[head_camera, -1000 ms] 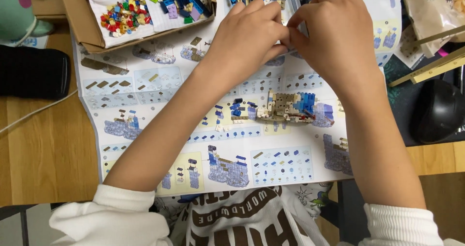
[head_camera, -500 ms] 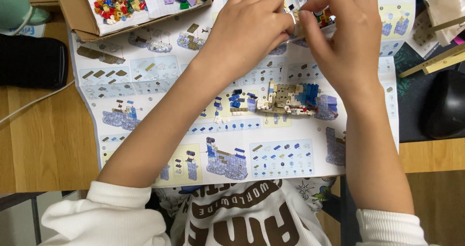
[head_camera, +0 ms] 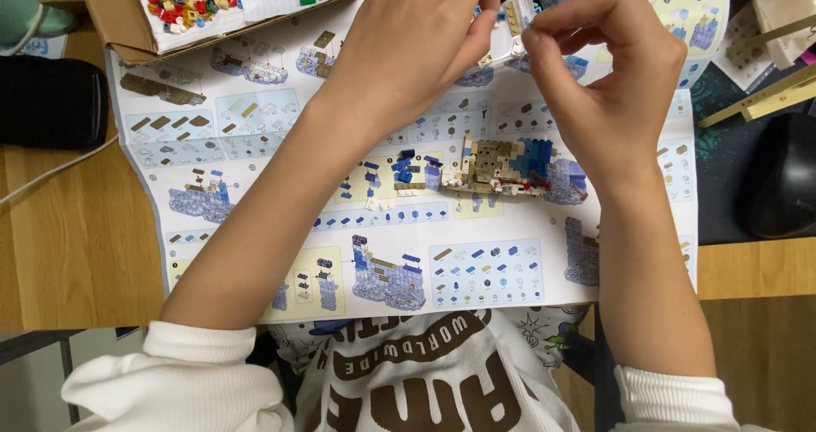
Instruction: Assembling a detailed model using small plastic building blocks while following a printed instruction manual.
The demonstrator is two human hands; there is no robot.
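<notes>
I pinch a small clear plastic bag of tiny bricks (head_camera: 514, 15) between my fingertips. It hangs above the instruction sheet (head_camera: 255, 134). My half-built tan and blue brick model (head_camera: 501, 167) lies on that sheet.

An instruction sheet (head_camera: 255, 143) lies on the table (head_camera: 68, 253). On it, near the middle, sits a half-built brick model (head_camera: 501, 167). Both hands, left hand (head_camera: 408, 45) and right hand (head_camera: 608, 75), meet at the sheet's far edge. A cardboard box (head_camera: 119, 24) of bricks lies far left; a mouse (head_camera: 786, 177) lies right.
</notes>
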